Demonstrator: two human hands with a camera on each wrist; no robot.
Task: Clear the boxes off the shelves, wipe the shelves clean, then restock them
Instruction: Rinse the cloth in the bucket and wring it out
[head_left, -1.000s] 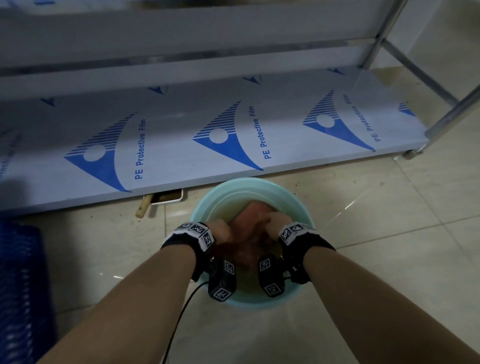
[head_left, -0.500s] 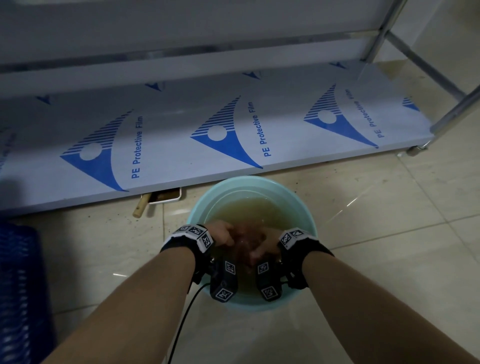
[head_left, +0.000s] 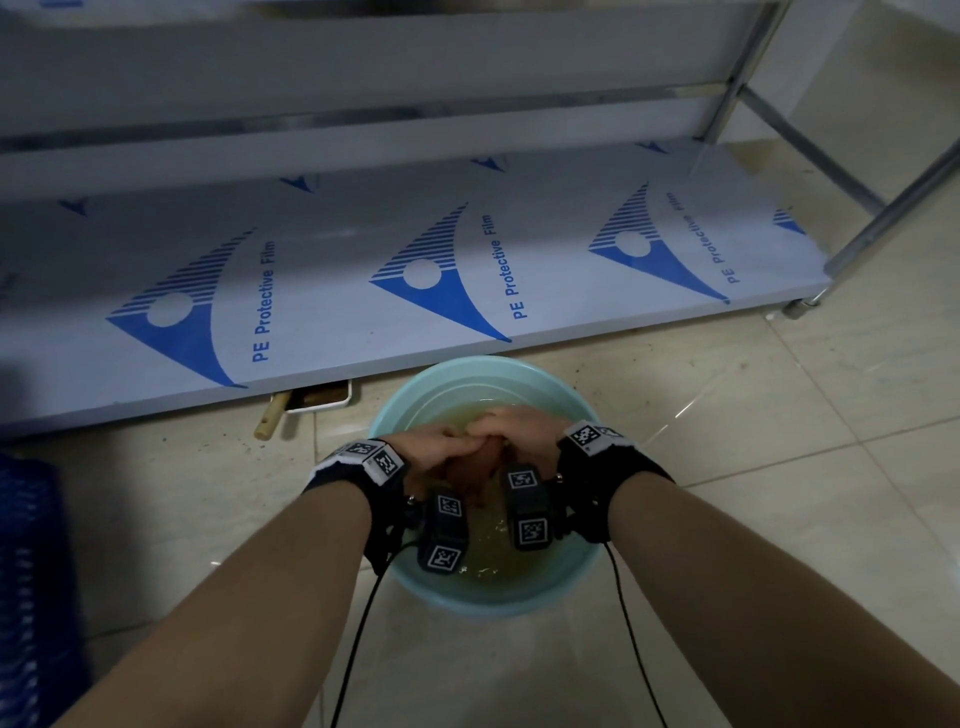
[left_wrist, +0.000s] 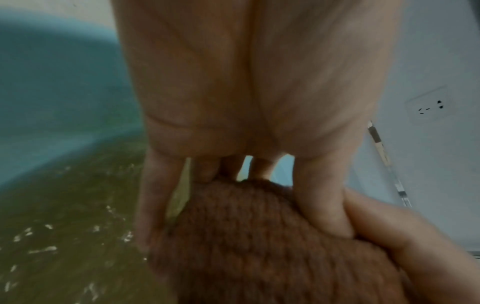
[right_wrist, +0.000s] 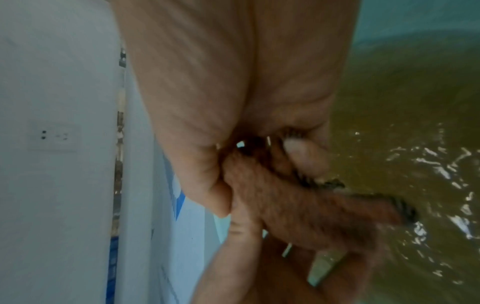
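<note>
A: Start at the left of the frame. What's the left hand (head_left: 434, 451) doing?

B: Its forearm rises from the lower left toward the middle, wrist over the near rim of the pale green basin (head_left: 400, 415). Fingers are curled round a brown knitted cloth (head_left: 470, 475), thumb pressed into the bunched fabric, as the left wrist view shows.

A: And the cloth itself?

B: Held between both hands above murky yellowish water (head_left: 498, 551) in the basin, at centre frame. It looks wrung into a thick roll; in the right wrist view a dark frayed end hangs toward the water.

A: The right hand (head_left: 519, 434)?

B: Forearm comes in from the lower right, mirroring the other. Its fingers are closed round the cloth too, knuckles touching the left hand's.

A: Where's the shelf?

B: The bottom shelf (head_left: 363, 270) spans the upper half of the frame, just beyond the basin, covered in white film printed with blue triangles. No boxes on the visible part. A blue crate (head_left: 26, 571) sits at the far left edge.
</note>
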